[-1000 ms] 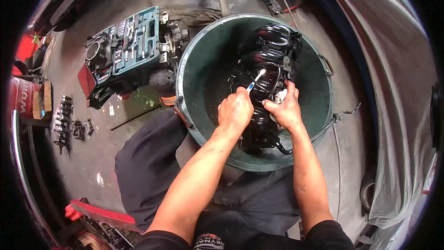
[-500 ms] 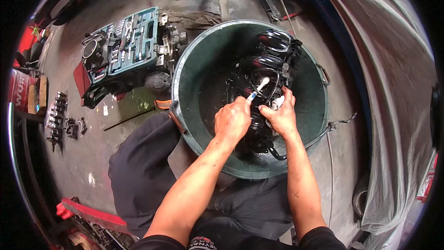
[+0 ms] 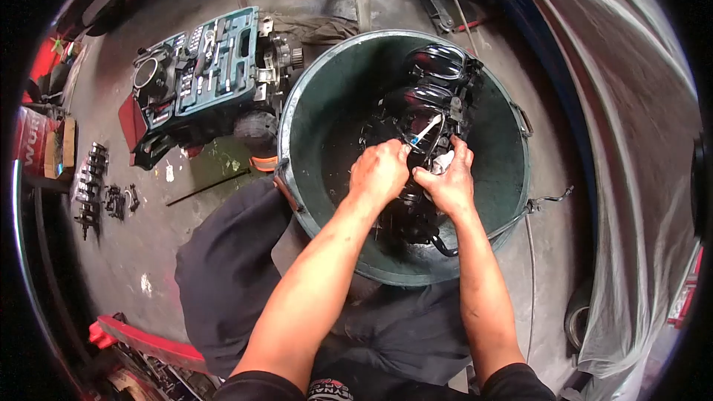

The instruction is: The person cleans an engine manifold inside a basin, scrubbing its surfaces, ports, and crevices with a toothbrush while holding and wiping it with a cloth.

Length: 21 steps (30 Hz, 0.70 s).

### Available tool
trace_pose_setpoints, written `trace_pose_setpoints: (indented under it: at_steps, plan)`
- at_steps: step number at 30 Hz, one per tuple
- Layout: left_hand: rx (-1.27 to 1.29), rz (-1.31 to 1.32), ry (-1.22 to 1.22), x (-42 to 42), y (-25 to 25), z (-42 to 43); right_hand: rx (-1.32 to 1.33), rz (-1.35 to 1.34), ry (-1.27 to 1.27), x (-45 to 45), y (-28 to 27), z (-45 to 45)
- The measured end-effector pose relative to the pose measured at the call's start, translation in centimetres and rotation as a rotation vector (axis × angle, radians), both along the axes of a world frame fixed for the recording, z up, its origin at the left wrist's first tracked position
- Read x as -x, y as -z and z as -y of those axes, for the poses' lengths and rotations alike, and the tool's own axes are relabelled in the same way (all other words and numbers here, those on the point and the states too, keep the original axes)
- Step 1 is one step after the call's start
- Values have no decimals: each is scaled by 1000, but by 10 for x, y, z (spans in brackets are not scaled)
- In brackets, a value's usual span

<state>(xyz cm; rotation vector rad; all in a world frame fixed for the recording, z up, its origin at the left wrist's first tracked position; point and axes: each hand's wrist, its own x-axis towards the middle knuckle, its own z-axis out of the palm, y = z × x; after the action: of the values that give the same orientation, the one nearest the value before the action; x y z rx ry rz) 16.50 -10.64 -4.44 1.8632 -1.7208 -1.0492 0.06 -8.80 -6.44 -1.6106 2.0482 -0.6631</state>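
Observation:
A glossy black ribbed engine part point(image 3: 437, 64) lies inside a large green tub point(image 3: 327, 82). My left hand point(image 3: 379, 172) is closed round the handle of a white and blue toothbrush point(image 3: 428, 128), whose head rests at the middle of the black part. Close beside it, my right hand point(image 3: 451, 182) grips the right side of the part, with a crumpled white cloth point(image 3: 442, 162) between thumb and fingers. The lower end of the part is partly hidden by my hands.
An open teal socket set point(image 3: 219, 63) sits on an engine block left of the tub. A crankshaft point(image 3: 90, 189) lies on the floor at far left. Plastic sheeting point(image 3: 631, 141) hangs at right; a red bar point(image 3: 152, 343) is at lower left.
The tub first shifted left and down in view. My left hand has moved slightly with the toothbrush, whose angle has changed. My right hand keeps its grip.

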Motion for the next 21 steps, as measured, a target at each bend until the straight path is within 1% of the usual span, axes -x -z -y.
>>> trace_pose_setpoints:
  at_steps: [2, 4, 5, 6, 8, 9, 10, 12, 14, 16, 17, 18, 20, 21]
  plan:
    - [6, 89, 36, -9, -1, 5, 10, 0, 6, 1, 0, 1]
    - [-67, 243, 29, -27, -18, -2, 7, 19, 7, 3, -3, 2]
    - [-46, 256, 26, -39, -13, -10, -3, 25, 8, 5, -4, 1]
    - [-116, 286, -25, -48, -13, -18, -13, 32, 10, 6, -3, 2]
    - [-99, 296, -53, -73, -2, -30, -14, 35, 10, 7, -6, 0]
    - [-151, 357, -89, -79, 6, -25, -11, 40, 7, 9, -4, -1]
    - [-197, 414, -132, -84, 16, -15, 0, 44, -4, 10, -3, 1]
    - [-296, 399, -195, -72, 42, 11, -20, 41, 10, 9, -4, 2]
    - [-291, 338, -257, -57, 116, 30, -39, 38, 22, 7, -8, 2]
    - [-361, 321, -261, -50, 141, 26, -3, 54, 1, 8, -4, 1]
    - [-465, 293, -177, -53, 156, 23, 6, 49, -4, 8, -4, 3]
    - [-509, 326, -106, -53, 148, 22, 6, 45, -10, 8, -3, 2]
    - [-603, 403, 52, -55, 109, 14, -15, 67, 8, 9, -2, 1]
    - [-562, 376, -77, -57, 94, 13, -16, 67, 13, 10, -2, 3]
